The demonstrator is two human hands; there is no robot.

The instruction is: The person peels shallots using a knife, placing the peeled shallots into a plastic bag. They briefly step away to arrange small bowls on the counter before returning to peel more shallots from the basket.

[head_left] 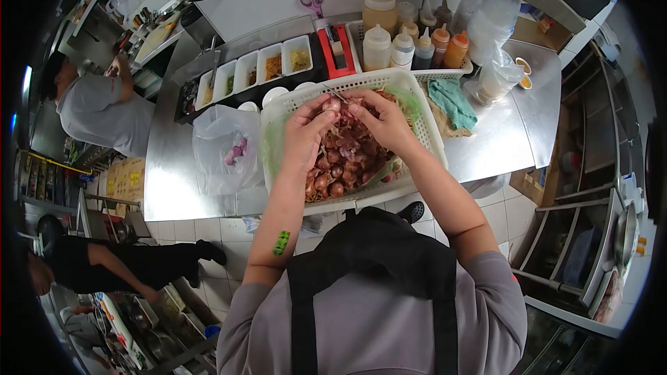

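My left hand (309, 130) is closed around a shallot (332, 105), held up over a white plastic basket (436, 140). In my right hand (384, 123) is a small knife (336, 93), its thin blade pointing up and left beside the shallot. Below both hands, the basket is heaped with unpeeled shallots (336, 172) and loose skins, with a green net bag (403, 103) showing at its sides. Left of the basket sits a clear plastic bag (217, 140) with several peeled purple shallots (236, 152) inside.
Behind the basket stand a black rack of topping containers (274, 64), a red holder (336, 48) and squeeze bottles (377, 48). A green cloth (453, 103) lies to the right on the steel table (500, 135). Other people (104, 107) are at the left.
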